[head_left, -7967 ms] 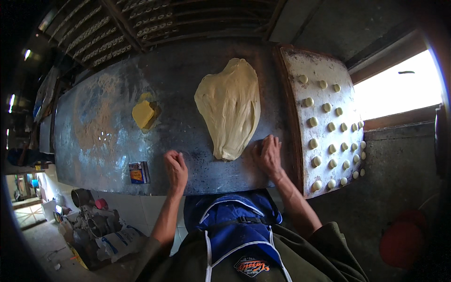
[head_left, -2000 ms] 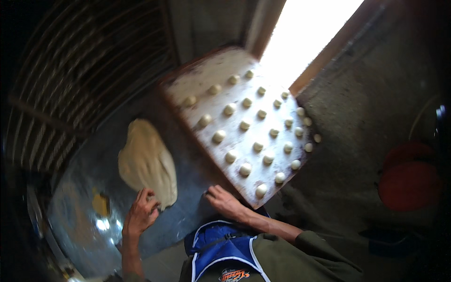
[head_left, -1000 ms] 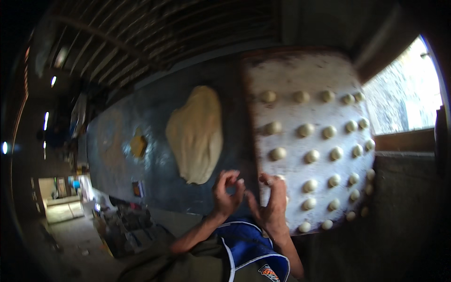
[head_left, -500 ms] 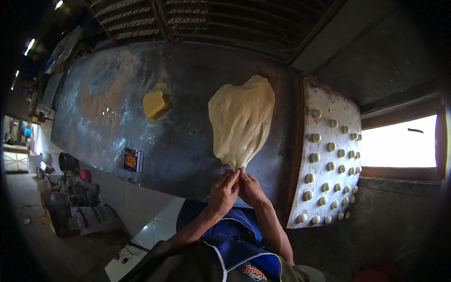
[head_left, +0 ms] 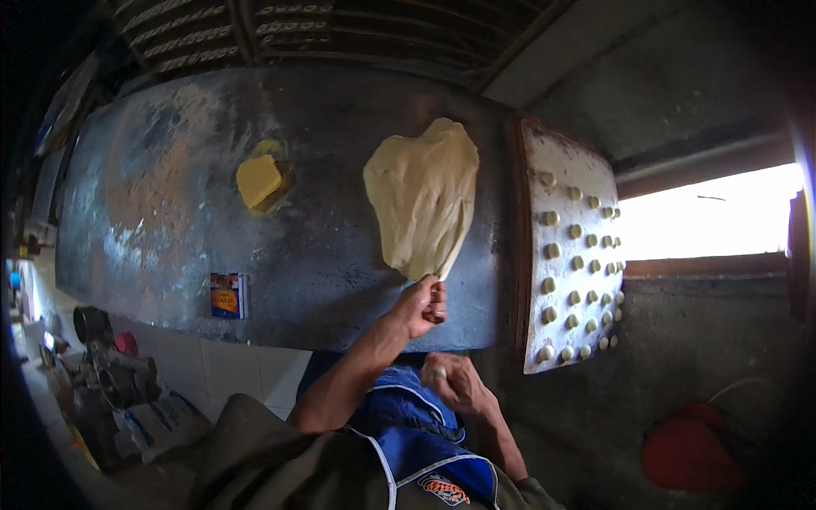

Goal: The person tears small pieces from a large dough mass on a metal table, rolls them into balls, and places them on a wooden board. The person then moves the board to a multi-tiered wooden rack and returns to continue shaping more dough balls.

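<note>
Dough sheet (head_left: pixel 423 197): one, stretched thin and pale, lying flat on the dark metal worktop (head_left: pixel 340 255), just left of the floured board (head_left: pixel 568 246). I judge the stretching well advanced, since the sheet is already broad and tapers to a point at its near end, but it is not yet folded, filled or moved off the worktop.

Left hand (head_left: pixel 420 306): fingers curled tight in a pinch on the near tip of the dough sheet, and I read this as a firm hold on that corner.

Right hand (head_left: pixel 457 384): off the worktop, low against the blue apron (head_left: pixel 408 425), fingers loosely bent. I make out a small pale lump at the fingertips, but I cannot tell whether it is gripped or merely resting there.

Dough balls (head_left: pixel 578 272): I count roughly twenty-five, in loose rows on the floured board, none of them flattened. That portion of the work is, in my judgement, still outstanding.

Other items counted:
- One yellow block (head_left: pixel 259 180), likely fat, on the worktop well left of the sheet.
- One small printed box (head_left: pixel 228 295) at the worktop's near edge.
- One red round object (head_left: pixel 690 450) low on the right, too dim to identify.
</note>
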The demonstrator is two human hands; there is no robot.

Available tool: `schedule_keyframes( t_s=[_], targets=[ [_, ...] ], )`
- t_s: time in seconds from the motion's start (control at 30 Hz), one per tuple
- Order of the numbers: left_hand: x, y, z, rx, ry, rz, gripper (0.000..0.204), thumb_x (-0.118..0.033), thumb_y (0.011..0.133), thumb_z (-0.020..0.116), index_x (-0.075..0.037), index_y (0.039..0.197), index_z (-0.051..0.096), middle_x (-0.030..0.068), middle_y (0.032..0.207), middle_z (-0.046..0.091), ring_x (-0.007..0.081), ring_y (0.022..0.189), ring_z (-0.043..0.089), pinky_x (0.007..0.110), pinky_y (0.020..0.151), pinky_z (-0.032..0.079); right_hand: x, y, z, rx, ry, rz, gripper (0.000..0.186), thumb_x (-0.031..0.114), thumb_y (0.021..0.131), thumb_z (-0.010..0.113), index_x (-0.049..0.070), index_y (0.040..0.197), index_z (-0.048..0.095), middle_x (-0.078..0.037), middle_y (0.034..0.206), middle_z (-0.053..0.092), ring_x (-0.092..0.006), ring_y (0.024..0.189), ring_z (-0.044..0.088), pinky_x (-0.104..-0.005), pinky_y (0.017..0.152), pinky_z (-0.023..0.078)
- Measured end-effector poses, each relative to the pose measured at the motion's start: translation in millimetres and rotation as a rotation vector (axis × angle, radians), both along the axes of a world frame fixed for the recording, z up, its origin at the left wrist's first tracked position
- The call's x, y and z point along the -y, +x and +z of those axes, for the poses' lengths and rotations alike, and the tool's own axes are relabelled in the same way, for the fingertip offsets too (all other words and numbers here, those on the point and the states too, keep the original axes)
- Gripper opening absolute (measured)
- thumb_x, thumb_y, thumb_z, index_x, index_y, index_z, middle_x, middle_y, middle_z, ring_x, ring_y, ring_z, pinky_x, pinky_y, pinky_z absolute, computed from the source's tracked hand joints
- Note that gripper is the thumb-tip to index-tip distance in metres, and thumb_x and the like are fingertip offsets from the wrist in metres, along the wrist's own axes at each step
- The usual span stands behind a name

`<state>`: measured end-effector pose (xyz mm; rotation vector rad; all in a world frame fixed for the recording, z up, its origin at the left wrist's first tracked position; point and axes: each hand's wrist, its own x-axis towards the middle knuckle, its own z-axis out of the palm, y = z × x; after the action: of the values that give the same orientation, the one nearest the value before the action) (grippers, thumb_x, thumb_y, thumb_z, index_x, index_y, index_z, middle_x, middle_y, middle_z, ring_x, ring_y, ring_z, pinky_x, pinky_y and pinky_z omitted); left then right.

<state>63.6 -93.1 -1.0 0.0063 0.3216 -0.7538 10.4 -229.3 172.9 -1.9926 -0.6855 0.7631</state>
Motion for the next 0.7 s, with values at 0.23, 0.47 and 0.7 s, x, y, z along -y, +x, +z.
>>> schedule_keyframes(
  t_s=[0.23,0.47,0.7],
  targets=[
    [-39.2,-58.8,26.3,0.896,1.424,0.228,0.036,-0.034,0.107,0.044,-0.002,0.103,0.061,0.0105,0.068,0.056,0.0239,0.059,0.057,0.036,0.055,0.049,-61.0,87.9,-47.9,-0.159,0.482,-0.13,0.036,0.008,0.097,0.062,-0.001,0.132,0.062,-0.01,0.116,0.07,-0.0178,0.105,0.066,-0.0336,0.095,0.052],
    [-65.6,-79.2,188.7,1.501,1.099,-0.47,0.025,-0.019,0.101,0.049,0.0,0.092,0.062,0.0197,0.089,0.062,0.0331,0.085,0.061,0.047,0.086,0.049,-126.2,58.5,-127.3,-0.607,0.627,0.134,0.027,0.017,0.103,0.06,-0.001,0.123,0.066,-0.006,0.105,0.071,-0.0118,0.093,0.065,-0.0297,0.084,0.054],
    [-116.1,-111.1,105.0,0.891,1.729,0.157,0.011,-0.008,0.098,0.054,-0.004,0.108,0.057,0.0151,0.104,0.062,0.0308,0.092,0.059,0.046,0.1,0.04,22.6,11.8,-98.7,0.389,0.12,-0.379,0.04,-0.005,0.086,0.068,0.002,0.125,0.066,-0.018,0.112,0.068,-0.0375,0.102,0.068,-0.0414,0.089,0.056]
  ],
)
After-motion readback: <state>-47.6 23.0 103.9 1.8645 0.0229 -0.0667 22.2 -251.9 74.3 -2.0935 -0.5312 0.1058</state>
